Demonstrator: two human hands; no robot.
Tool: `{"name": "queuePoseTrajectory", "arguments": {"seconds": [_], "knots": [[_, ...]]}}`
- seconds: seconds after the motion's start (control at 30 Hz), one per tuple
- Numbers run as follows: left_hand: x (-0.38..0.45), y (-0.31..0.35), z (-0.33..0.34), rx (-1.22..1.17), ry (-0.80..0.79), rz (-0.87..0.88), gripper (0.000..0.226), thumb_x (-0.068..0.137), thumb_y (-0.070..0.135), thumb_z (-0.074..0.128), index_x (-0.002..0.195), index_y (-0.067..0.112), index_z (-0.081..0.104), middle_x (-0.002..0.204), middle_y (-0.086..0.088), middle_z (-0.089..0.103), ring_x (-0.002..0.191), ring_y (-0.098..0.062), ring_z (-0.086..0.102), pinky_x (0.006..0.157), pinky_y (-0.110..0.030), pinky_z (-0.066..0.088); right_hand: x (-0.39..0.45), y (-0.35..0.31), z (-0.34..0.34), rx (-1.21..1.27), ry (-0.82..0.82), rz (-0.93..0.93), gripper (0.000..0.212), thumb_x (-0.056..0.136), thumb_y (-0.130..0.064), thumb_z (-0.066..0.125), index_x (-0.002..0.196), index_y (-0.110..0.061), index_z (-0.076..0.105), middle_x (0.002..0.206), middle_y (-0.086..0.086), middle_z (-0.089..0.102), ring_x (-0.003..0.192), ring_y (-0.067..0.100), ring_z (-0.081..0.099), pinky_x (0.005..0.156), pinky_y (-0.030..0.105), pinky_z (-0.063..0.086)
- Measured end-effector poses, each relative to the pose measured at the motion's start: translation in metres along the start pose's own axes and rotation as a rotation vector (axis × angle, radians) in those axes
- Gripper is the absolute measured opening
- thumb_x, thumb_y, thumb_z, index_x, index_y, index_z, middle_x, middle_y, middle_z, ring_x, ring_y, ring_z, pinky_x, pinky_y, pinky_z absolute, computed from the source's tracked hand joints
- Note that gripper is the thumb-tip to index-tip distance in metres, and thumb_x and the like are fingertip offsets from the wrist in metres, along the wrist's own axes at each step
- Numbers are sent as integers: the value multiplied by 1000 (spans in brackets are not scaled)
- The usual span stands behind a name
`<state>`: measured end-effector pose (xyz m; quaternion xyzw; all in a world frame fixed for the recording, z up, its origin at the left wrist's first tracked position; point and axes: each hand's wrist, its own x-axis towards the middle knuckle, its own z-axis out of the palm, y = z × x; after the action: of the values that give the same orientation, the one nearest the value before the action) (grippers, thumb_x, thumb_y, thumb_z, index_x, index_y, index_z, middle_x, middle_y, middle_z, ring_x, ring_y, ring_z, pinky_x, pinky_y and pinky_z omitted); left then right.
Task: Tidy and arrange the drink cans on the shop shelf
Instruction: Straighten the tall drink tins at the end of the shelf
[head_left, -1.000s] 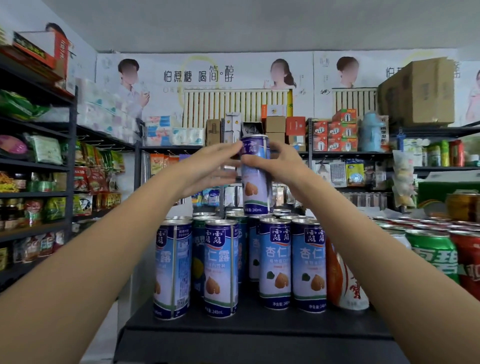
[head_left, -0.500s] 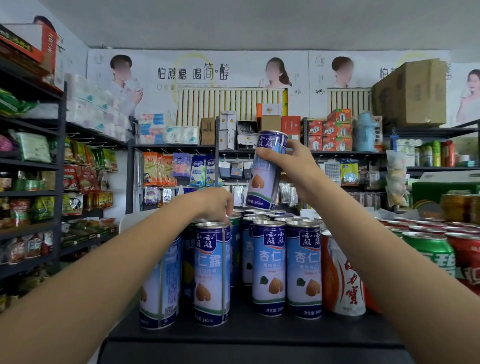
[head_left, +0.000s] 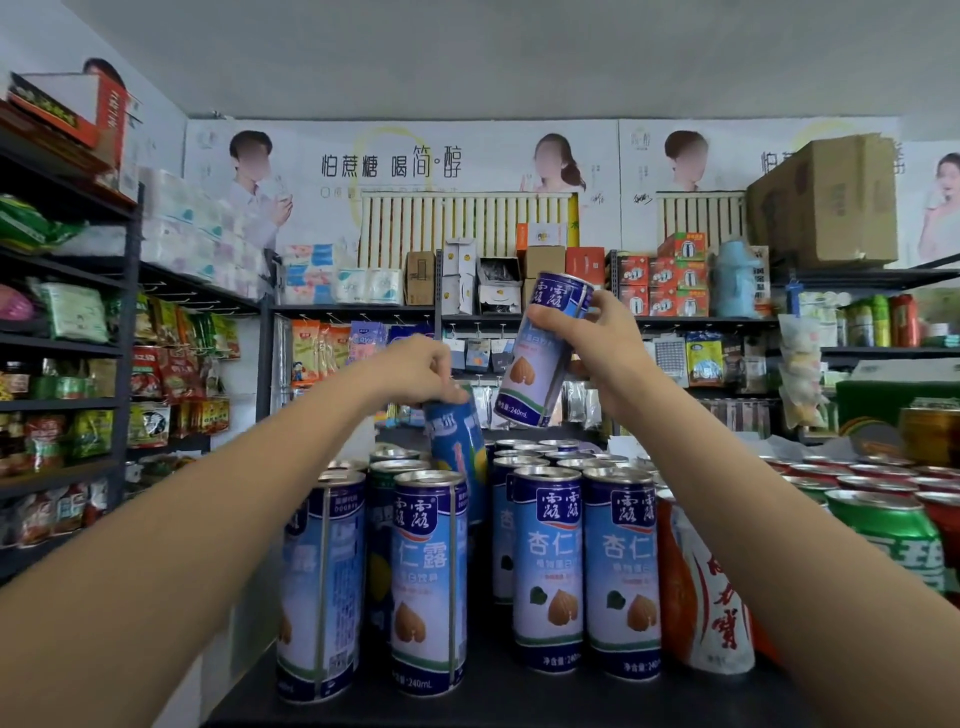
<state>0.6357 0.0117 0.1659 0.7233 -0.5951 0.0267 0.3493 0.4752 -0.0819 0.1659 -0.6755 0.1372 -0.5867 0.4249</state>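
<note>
— The right hand (head_left: 592, 338), what is it doing?
— It grips a tall blue-and-white almond drink can (head_left: 540, 353) near the top, fingers and thumb curled round it. The can is in the air, tilted, its base leaning toward the left, above the rows on the shelf (head_left: 519, 701).
— And the left hand (head_left: 415, 369)?
— Its fingers are curled down over the top of a darker blue can (head_left: 457, 447), which is tilted and raised partly out of the second row, behind the front cans.
— Where do the other cans stand?
— Upright in a front row of almond cans (head_left: 548, 571) at the shelf's near edge, with more can tops behind them. There is a gap between the two left front cans and the two right ones.
— What is beside them?
— A red-and-white can (head_left: 701, 597) just right of the almond row, then green cans (head_left: 893, 535) and red ones further right. Snack packets (head_left: 171, 374) fill the racks on the left.
</note>
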Motion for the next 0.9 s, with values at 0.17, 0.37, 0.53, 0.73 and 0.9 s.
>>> {"name": "queuePoseTrajectory", "arguments": {"seconds": [0.17,0.37,0.53,0.73,0.9], "knots": [[-5,-3,-31,-217,152,-8,21,81,14,67,72,10,48,97,-13,60,95,-29,60,86,-43,53,2,2,6,25,9,12,55,77,-23,73,122,-10,45,106,4,58,95,21,61,79,36,52],[-8,-8,-49,-373,384,30,21,82,9,65,71,9,47,95,-10,56,102,-31,57,87,-40,52,5,0,15,53,20,18,43,78,-21,73,110,-13,46,96,0,58,88,18,59,73,34,51],[-9,-11,-66,-371,559,54,27,81,10,66,66,13,45,99,-11,56,104,-32,56,89,-47,50,7,-3,22,-45,-40,79,43,76,-15,73,108,-8,45,97,7,58,77,16,58,59,29,50],[-12,-20,-66,-271,584,60,27,79,12,69,66,14,45,116,-14,57,99,-23,53,86,-42,50,3,2,39,-267,-268,195,47,75,-12,74,106,-8,39,99,12,57,84,21,58,66,35,55],[-17,-26,-67,-206,616,60,29,80,13,68,65,15,44,121,-10,54,110,-25,49,87,-40,47,-2,7,51,-523,-477,202,52,76,-5,71,116,-2,38,95,11,55,75,18,55,68,33,53]]}}
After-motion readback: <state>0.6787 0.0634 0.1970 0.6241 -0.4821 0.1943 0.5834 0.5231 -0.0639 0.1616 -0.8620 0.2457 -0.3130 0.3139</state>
